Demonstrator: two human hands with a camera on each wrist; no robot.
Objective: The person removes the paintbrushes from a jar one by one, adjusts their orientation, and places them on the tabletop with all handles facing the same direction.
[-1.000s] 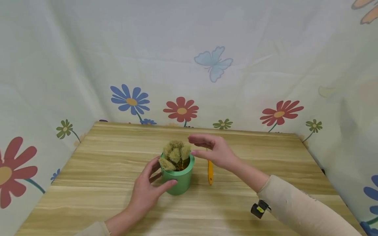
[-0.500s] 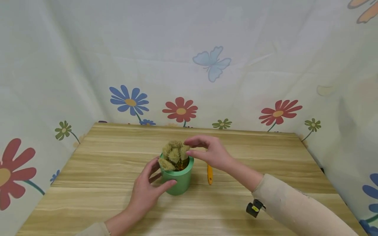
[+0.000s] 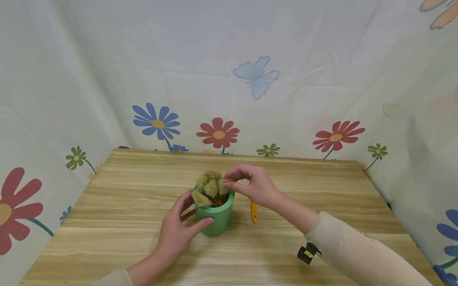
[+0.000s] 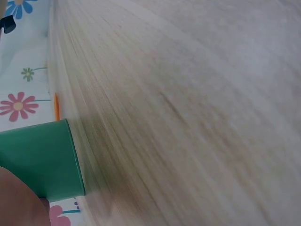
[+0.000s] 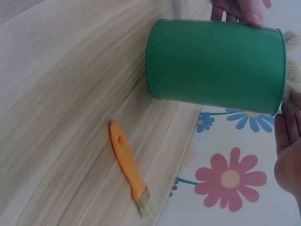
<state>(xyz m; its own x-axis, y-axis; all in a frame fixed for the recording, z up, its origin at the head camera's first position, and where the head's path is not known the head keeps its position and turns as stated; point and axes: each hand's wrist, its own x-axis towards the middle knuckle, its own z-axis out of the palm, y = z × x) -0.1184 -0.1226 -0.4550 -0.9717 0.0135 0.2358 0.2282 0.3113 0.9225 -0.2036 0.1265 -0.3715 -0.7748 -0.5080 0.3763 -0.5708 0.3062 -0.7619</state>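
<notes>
A green cylindrical pot (image 3: 219,221) stands upright on the wooden table, with several paintbrushes (image 3: 210,187) in it, pale bristles upward. My left hand (image 3: 175,228) holds the pot from the left, thumb across its front and fingers round the far side. At the pot's right rim, my right hand (image 3: 259,186) pinches the bristles of one paintbrush between thumb and fingers. The right wrist view shows the pot (image 5: 216,66) with bristles (image 5: 292,75) poking past its rim beside my fingers. Most of the brushes' handles are hidden inside the pot.
An orange-handled paintbrush (image 3: 254,212) lies flat on the table (image 3: 143,190) just right of the pot; its bristles (image 5: 144,206) show in the right wrist view. Flower-printed cloth (image 3: 286,99) hangs behind and at both sides of the table.
My right hand has moved left to the brushes and closed its thumb and fingers on one brush's bristles. My left hand and the pot have stayed in place.
</notes>
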